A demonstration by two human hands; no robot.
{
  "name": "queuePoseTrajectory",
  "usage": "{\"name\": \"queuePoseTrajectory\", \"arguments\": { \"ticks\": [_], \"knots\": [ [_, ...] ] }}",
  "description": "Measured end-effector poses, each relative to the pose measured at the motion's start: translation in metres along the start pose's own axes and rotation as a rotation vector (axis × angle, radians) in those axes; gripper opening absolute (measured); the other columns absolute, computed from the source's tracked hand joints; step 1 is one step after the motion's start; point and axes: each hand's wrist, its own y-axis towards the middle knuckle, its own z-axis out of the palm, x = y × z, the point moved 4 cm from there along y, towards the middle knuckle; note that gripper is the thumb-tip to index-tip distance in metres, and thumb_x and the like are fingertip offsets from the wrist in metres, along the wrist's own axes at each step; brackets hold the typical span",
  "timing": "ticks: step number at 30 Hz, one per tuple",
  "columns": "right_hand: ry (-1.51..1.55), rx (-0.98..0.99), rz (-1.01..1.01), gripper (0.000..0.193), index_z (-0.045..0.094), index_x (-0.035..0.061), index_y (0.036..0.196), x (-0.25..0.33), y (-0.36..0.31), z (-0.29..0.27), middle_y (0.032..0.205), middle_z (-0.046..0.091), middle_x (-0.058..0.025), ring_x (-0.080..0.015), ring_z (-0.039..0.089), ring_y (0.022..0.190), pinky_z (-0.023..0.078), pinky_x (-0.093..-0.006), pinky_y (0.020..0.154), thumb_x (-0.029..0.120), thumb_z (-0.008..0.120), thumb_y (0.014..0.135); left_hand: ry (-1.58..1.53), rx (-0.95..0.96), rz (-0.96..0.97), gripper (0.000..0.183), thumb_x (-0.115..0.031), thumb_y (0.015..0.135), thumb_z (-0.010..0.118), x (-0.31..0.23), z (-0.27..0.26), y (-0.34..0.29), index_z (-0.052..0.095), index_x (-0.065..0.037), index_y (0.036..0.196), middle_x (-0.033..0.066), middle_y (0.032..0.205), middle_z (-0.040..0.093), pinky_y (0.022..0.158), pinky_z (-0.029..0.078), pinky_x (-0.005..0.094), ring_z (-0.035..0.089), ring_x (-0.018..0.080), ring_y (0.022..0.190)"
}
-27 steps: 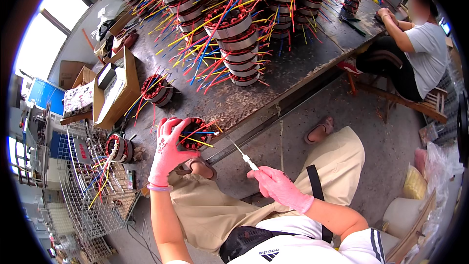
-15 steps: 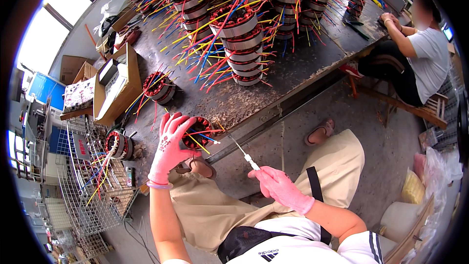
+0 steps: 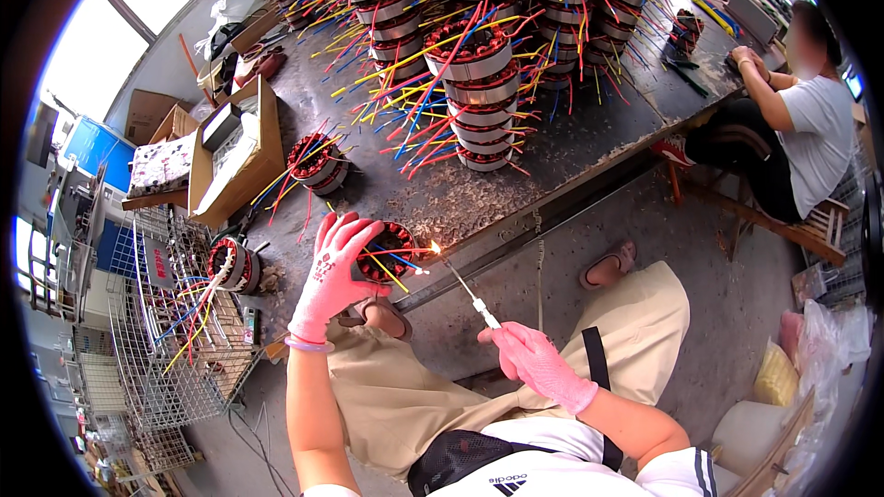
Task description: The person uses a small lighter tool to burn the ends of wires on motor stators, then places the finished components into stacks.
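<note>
Both hands wear pink gloves. My left hand (image 3: 333, 271) grips a motor stator (image 3: 391, 237) at the table's front edge, fingers over its rim and thumb beneath. Red, blue and yellow wires stick out of it to the right. My right hand (image 3: 534, 361) is closed round the white handle of a long-necked lighter (image 3: 483, 310), its thin metal stem pointing up and left. A small flame (image 3: 436, 247) burns between the stem's tip and the end of a red wire. Other fingers of my left hand hide part of the stator.
Tall stacks of wired stators (image 3: 483, 83) fill the far table. Single stators stand at left, one by an open carton (image 3: 244, 166), another (image 3: 235, 265) near a wire basket (image 3: 175, 331). A person (image 3: 801, 110) sits on a wooden stool (image 3: 783, 225) at right.
A brighter flame now shows at the lighter's tip, by the red wire. The whole view has shifted slightly, so the table appears a little lower and further right. Both hands keep their grips.
</note>
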Motion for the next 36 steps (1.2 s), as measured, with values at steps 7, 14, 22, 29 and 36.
{"name": "queuePoseTrajectory", "arguments": {
  "ticks": [7,14,22,29,36],
  "knots": [
    [0.05,0.016,0.018,0.031,0.063,0.002,0.114,0.002,0.0,0.003,0.06,0.045,0.0033,-0.0043,0.038,0.051,0.03,-0.0227,0.047,0.025,0.046,0.104,0.0,0.0,0.014,0.095,-0.026,0.048,0.09,0.0,0.001,0.0,0.055,-0.013,0.136,0.0118,0.136,0.054,0.12,0.022,0.0511,0.039,0.0352,0.138],
    [0.061,0.009,0.004,0.03,0.063,0.0025,0.114,-0.002,0.0,0.0,0.059,0.044,0.0037,-0.0043,0.038,0.051,0.03,-0.0226,0.047,0.025,0.045,0.104,0.007,0.016,0.015,0.096,-0.027,0.049,0.09,0.0,0.002,0.0,0.055,-0.013,0.137,0.0123,0.137,0.053,0.121,0.021,0.051,0.038,0.0351,0.139],
    [0.043,0.008,0.0,0.03,0.063,0.002,0.113,-0.001,0.001,0.0,0.061,0.043,0.0041,-0.0042,0.038,0.051,0.03,-0.0225,0.047,0.025,0.045,0.105,-0.001,0.021,0.017,0.096,-0.028,0.05,0.089,0.001,0.001,0.0,0.054,-0.013,0.138,0.0122,0.138,0.053,0.121,0.021,0.051,0.037,0.035,0.139],
    [0.014,-0.005,0.039,0.029,0.063,0.0015,0.113,0.008,-0.005,0.0,0.061,0.044,0.0039,-0.0044,0.039,0.052,0.031,-0.0228,0.047,0.023,0.046,0.104,0.006,0.026,0.011,0.095,-0.028,0.05,0.089,0.002,0.001,-0.001,0.054,-0.012,0.138,0.0121,0.139,0.052,0.12,0.021,0.051,0.037,0.0346,0.14],
    [0.013,0.012,0.034,0.03,0.064,0.0019,0.112,0.007,-0.002,0.001,0.06,0.045,0.0033,-0.0044,0.039,0.051,0.031,-0.0231,0.047,0.025,0.046,0.104,0.002,0.022,0.016,0.095,-0.026,0.051,0.089,-0.001,0.0,0.0,0.054,-0.012,0.138,0.0115,0.139,0.052,0.12,0.022,0.0507,0.037,0.0344,0.14]
  ]
}}
